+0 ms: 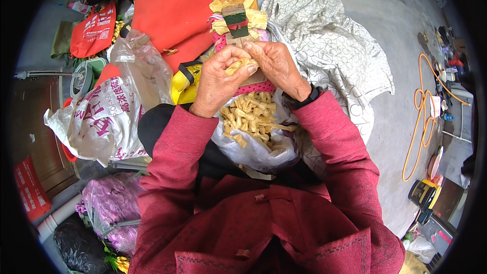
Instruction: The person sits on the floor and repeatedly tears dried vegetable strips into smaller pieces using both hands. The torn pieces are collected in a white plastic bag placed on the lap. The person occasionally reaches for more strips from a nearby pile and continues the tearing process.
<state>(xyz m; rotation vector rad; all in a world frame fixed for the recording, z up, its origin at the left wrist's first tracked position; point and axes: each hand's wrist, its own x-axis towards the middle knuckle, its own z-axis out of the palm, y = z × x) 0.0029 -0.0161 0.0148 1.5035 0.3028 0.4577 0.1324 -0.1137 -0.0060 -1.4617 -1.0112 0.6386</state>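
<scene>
A pale yellow fibre strip (241,65), looped and folded, sits in the fingers of my left hand (220,80). My right hand (277,65) pinches at the strip's upper part, its fingertips close against the left ones and partly hiding the end. Just beyond both hands is a wooden block device (235,17) with dark green and red bands and flat yellow strips tucked around it. Pink dotted cloth (254,88) shows under and beside it. Below my hands, a white plastic bag (243,156) holds many knotted yellow pieces (251,116).
Red fabric (171,15) spreads at the upper left, near a printed white sack (102,121) and a clear plastic bag (148,61). Patterned grey-white cloth (323,30) lies to the right. An orange cord (416,121) loops across the concrete floor. A bag of purple material (112,201) rests lower left.
</scene>
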